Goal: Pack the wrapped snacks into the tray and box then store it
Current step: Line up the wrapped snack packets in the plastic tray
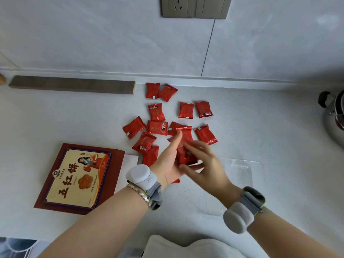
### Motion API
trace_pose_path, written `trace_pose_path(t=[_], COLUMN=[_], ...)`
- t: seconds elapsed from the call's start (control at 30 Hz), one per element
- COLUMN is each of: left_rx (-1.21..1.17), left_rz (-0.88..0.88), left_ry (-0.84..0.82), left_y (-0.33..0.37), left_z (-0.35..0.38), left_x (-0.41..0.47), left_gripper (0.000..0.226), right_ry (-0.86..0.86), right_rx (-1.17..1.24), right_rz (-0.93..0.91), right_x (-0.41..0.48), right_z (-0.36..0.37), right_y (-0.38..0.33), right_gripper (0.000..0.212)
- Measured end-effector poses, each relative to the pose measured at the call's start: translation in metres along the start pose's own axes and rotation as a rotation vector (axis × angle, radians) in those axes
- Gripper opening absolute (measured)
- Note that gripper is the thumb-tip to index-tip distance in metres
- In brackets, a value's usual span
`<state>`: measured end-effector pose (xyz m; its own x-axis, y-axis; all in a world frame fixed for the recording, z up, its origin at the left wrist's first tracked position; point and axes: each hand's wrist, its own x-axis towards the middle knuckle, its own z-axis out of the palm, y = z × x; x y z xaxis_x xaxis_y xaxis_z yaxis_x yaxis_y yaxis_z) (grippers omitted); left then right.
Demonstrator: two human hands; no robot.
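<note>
Several red wrapped snacks (156, 112) lie scattered on the white counter, behind my hands. My left hand (167, 161) holds red snack packets (184, 144) upright, thumb against their top edge. My right hand (202, 162), blurred, grips the lower part of the same packets. A clear plastic tray (242, 168) lies flat on the counter to the right of my hands. The red and gold box (80, 177) lies flat at the left, printed face up.
A dark wooden bar (72, 84) lies along the back wall at the left. A metal kettle (333, 118) stands at the right edge. A wall socket (176, 7) sits above. White cloth (186, 246) is at the bottom edge.
</note>
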<state>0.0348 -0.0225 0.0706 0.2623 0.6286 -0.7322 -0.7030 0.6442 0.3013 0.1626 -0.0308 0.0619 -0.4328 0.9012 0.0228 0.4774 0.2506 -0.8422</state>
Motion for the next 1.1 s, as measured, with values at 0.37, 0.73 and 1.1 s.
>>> trace_pose_path(t=[0.37, 0.73, 1.1], left_rx=[0.114, 0.234, 0.228], left_rz=[0.149, 0.134, -0.084], left_ry=[0.519, 0.569, 0.039], left_y=[0.023, 0.010, -0.020], left_z=[-0.078, -0.083, -0.015], left_x=[-0.004, -0.010, -0.021], left_gripper=[0.011, 0.051, 0.063], right_ry=[-0.538, -0.144, -0.059], right_rx=[-0.458, 0.083, -0.033], right_rz=[0.127, 0.620, 0.447], right_x=[0.026, 0.034, 0.003], right_z=[0.053, 0.056, 0.013], right_y=[0.041, 0.023, -0.010], right_gripper=[0.058, 0.045, 0.061])
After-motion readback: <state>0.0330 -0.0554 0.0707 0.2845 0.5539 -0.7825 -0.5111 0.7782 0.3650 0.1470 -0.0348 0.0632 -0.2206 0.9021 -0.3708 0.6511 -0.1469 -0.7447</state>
